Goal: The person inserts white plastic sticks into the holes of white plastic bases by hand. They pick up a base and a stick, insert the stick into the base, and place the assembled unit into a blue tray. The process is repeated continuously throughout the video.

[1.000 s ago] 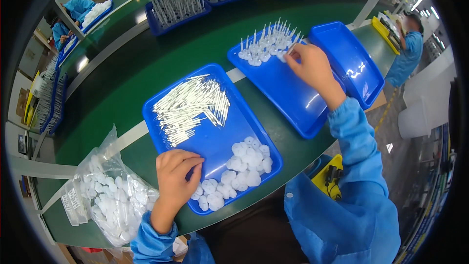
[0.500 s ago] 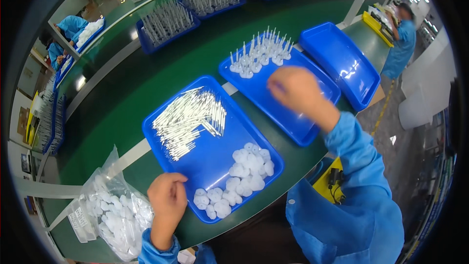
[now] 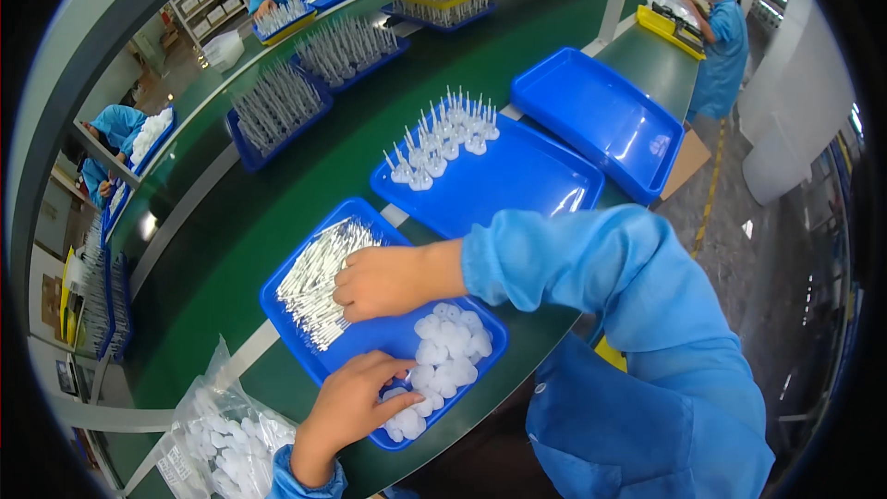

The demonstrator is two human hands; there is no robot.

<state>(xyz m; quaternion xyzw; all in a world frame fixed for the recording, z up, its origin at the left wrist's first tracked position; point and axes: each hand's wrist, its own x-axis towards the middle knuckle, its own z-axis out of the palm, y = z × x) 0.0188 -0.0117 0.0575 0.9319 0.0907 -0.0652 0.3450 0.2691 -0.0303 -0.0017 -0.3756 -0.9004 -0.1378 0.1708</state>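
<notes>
My right hand (image 3: 393,279) reaches across into the near blue tray (image 3: 365,337), its fingers curled down at the pile of thin pale sticks (image 3: 319,277). Its fingertips are hidden, so whatever they pinch cannot be made out. At the front of the same tray, my left hand (image 3: 356,402) is open, thumb and forefinger apart beside a heap of rounded white plastic pieces (image 3: 448,346). In a second blue tray (image 3: 504,187) beyond, several white pieces with upright sticks (image 3: 443,139) stand in rows at the far left end.
A clear plastic bag of white pieces (image 3: 222,444) lies at the lower left. An empty blue tray (image 3: 601,115) rests at the right. Across the green table (image 3: 208,245), filled trays (image 3: 277,115) stand by a metal rail. Co-workers (image 3: 725,46) in blue work farther off.
My right hand has left the far tray and come down to the sticks in the near tray. My left hand has moved right, from the tray's edge onto the white pieces, and its fingers have spread.
</notes>
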